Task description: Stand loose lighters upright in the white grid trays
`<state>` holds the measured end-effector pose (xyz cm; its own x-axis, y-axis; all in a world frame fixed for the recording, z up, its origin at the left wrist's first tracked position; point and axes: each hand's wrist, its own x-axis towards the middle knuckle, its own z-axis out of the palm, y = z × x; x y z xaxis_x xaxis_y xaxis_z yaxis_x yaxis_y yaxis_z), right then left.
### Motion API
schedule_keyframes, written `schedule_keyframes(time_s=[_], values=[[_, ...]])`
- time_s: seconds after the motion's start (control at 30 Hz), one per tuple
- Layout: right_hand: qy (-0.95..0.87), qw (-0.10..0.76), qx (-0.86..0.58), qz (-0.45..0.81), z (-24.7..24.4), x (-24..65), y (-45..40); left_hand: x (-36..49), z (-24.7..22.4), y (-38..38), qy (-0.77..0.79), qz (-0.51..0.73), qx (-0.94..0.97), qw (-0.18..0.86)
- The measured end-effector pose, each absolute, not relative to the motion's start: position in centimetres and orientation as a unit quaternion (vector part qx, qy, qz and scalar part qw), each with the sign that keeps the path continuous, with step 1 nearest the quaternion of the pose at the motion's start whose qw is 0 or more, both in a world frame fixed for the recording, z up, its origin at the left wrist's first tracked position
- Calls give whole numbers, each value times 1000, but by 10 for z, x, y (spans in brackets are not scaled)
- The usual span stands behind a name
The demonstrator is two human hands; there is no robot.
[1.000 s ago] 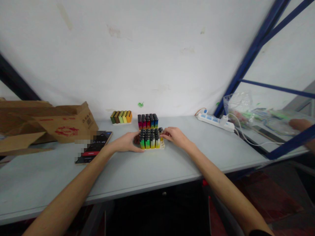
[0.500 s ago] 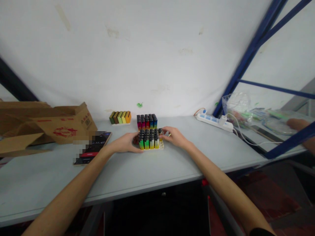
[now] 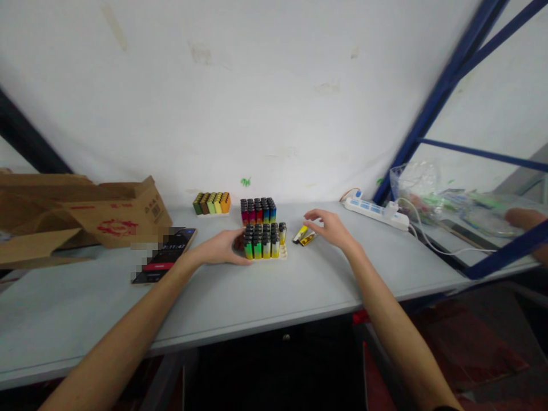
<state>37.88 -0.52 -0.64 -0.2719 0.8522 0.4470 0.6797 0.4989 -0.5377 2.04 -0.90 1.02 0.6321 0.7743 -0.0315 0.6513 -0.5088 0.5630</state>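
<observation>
My left hand (image 3: 223,248) is closed around the left side of a white lighter tray (image 3: 283,254). Green, white and yellow lighters (image 3: 262,244) with dark tops stand upright in it in rows. One yellow lighter (image 3: 282,233) stands alone in the column at the right, with bare slots in front of it. To the right of the tray, my right hand (image 3: 330,227) is over a few loose yellow lighters (image 3: 301,234) lying on the table. Its fingers are stretched and apart, and its fingertips are close to the lighters; I see none gripped.
Behind the tray stands a block of pink, red and blue lighters (image 3: 257,214); a green-to-orange set (image 3: 212,204) is further left. A cardboard box (image 3: 120,220) and a phone (image 3: 169,257) lie left. A power strip (image 3: 377,212), blue frame (image 3: 411,131) and another person's hand (image 3: 524,220) are right.
My right hand has moved right from the tray to the loose lighters. A yellow lighter now stands alone in the tray's right column. My left hand stays on the tray.
</observation>
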Motion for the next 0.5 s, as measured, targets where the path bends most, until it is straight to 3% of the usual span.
schedule_keyframes(time_s=[0.2,0.5], values=[[-757,229,-606,82,-25,394,-4,19,8,-8,405,112,865,274],[-826,178,-527,90,-28,390,0,16,2,-3,401,124,872,253]])
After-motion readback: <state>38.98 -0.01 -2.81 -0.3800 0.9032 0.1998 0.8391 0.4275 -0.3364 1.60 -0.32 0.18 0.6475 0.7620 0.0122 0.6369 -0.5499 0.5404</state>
